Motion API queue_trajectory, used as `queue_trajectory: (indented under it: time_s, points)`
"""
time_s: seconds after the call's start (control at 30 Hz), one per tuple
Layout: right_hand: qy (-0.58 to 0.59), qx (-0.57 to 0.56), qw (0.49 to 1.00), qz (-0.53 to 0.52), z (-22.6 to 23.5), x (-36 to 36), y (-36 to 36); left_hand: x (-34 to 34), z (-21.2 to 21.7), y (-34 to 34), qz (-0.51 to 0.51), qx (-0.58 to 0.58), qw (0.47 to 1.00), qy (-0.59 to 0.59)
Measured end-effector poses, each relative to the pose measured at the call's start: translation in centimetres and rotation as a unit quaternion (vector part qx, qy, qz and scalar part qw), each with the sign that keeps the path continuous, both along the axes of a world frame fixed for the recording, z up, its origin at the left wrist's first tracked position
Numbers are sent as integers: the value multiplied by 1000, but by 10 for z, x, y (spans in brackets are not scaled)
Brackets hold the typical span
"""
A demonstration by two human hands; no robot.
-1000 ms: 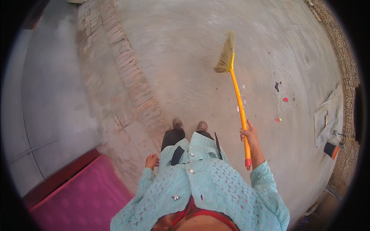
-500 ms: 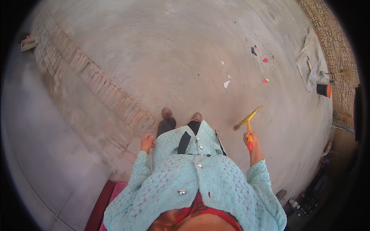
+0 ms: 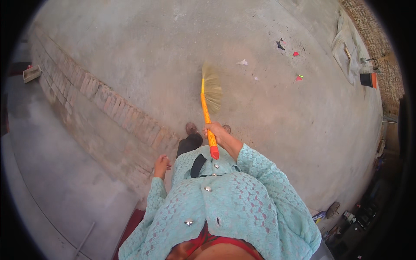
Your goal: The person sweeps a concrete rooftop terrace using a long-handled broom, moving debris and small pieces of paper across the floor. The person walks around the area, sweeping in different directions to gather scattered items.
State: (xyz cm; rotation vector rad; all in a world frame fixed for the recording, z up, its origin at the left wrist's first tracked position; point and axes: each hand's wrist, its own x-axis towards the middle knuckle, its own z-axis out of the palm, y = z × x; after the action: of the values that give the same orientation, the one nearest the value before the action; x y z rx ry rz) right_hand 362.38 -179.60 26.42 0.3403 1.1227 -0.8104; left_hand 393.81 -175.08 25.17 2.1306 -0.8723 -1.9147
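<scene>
Right hand [image 3: 215, 130] has swung the broom [image 3: 209, 102] forward, bristles now ahead

The broom [image 3: 211, 89] has a glossy orange plastic handle and dry straw-like bristles. The floor [image 3: 143, 47] is matt, rough grey concrete, crossed at left by a strip of coarse worn bricks [image 3: 102, 97]. Scraps [image 3: 242, 62] at upper right look papery.

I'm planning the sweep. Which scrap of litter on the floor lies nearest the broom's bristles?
The white scrap, just up and right of the broom held in the right hand; the red scraps and dark one lie farther right.
</scene>
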Motion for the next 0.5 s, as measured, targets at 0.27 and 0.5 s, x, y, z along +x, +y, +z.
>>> queue_trajectory:
  time_s: [0.27, 0.5]
  points:
    - [14, -172, 985, -28, 17, -22, -25, -115, 83, -60, -39, -66, 981, 180]
    - [327, -145, 931, -69, 46, -36, 1, -201, 129, -75, -171, 89, 917, 348]
